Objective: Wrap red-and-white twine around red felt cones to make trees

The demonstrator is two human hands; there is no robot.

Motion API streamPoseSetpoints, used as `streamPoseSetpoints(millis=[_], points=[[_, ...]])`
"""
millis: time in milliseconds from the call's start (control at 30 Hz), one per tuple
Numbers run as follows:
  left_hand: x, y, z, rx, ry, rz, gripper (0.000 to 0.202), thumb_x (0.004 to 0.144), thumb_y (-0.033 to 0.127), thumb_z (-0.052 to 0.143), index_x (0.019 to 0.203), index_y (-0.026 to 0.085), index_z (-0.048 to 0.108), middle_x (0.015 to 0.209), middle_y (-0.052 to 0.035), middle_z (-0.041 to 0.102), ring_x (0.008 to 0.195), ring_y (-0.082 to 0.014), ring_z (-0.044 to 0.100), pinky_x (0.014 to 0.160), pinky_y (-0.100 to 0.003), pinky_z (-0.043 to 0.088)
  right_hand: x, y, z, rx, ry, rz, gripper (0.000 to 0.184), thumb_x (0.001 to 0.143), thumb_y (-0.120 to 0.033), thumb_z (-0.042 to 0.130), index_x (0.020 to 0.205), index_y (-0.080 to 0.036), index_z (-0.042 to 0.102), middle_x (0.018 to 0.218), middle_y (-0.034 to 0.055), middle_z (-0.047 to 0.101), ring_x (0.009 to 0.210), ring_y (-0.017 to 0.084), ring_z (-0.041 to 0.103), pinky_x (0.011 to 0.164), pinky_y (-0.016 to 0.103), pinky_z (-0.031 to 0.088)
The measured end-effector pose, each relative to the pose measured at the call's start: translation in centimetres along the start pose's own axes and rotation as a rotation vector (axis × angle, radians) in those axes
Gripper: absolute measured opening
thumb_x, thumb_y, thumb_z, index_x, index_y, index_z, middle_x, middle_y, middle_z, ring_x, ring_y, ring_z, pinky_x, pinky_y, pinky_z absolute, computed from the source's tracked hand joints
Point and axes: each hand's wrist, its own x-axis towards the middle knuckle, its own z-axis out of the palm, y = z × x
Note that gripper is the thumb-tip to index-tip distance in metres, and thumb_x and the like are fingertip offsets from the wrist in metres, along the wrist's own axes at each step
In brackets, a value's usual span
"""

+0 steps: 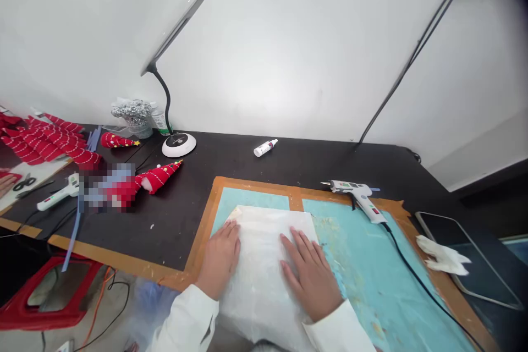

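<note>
A whitish, partly see-through plastic sheet or bag [264, 275] lies at the front of the table, over a pale blue mat [371, 269]. Flat along its left edge rests my left hand [220, 258], fingers stretched out. My right hand [311, 275] presses on the right part of the sheet with its fingers spread. Neither hand grips anything. To the right, a white hot glue gun [357, 193] lies on the mat's taped upper border, its black cord running down to the front. The sheet's near edge drops towards my lap.
Beyond the mat are a small white bottle [265, 147] and a desk lamp [179, 144]. A tablet-like device [462, 253] with a crumpled tissue [443, 254] lies right. Leftward are red cones [165, 175], another glue gun [60, 195], scissors [25, 181], a co-worker's hand [6, 182] and a red stool [49, 316].
</note>
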Motion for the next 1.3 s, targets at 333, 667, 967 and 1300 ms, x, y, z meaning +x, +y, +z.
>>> streamPoseSetpoints(millis=[333,667,967,1300], points=[[4.2,-2.6,-1.7,-0.377,0.056,-0.273,0.022,0.09,0.027,0.051,0.094,0.02,0.071,0.087,-0.0054,0.065,0.082,-0.0182,0.061,0.073,-0.028,0.042,0.4,0.2,0.0,-0.019,0.051,-0.041,0.046,0.093,-0.04,0.037,0.132,-0.022,0.052,0.147,0.0038,0.034,0.131,0.023,0.037,0.103,0.041,0.029],[4.1,-1.7,-1.7,-0.297,0.115,-0.348,0.024,0.089,0.022,0.05,0.074,0.018,0.068,0.078,-0.0025,0.06,0.07,-0.0138,0.055,0.062,-0.026,0.033,0.1,0.7,0.7,-0.011,0.079,-0.081,0.049,0.092,-0.045,0.037,0.134,-0.025,0.05,0.148,0.0017,0.032,0.128,0.024,0.041,0.1,0.044,0.033],[6.1,-3.3,-2.2,-0.233,-0.067,-0.257,0.016,0.082,0.014,0.052,0.074,0.015,0.066,0.082,-0.0067,0.062,0.075,-0.0179,0.058,0.067,-0.027,0.038,0.1,1.1,0.9,-0.039,0.112,-0.113,0.048,0.089,-0.045,0.038,0.131,-0.025,0.053,0.147,0.0014,0.035,0.125,0.026,0.044,0.095,0.044,0.037],[5.8,-4.3,-2.0,-0.31,-0.106,-0.186,0.021,0.087,0.02,0.051,0.082,0.018,0.071,0.086,-0.0037,0.065,0.083,-0.0162,0.06,0.074,-0.025,0.042,-0.1,0.7,1.0,0.008,0.057,-0.051,0.048,0.092,-0.046,0.035,0.132,-0.026,0.052,0.148,0.0008,0.032,0.129,0.025,0.039,0.101,0.045,0.033]])
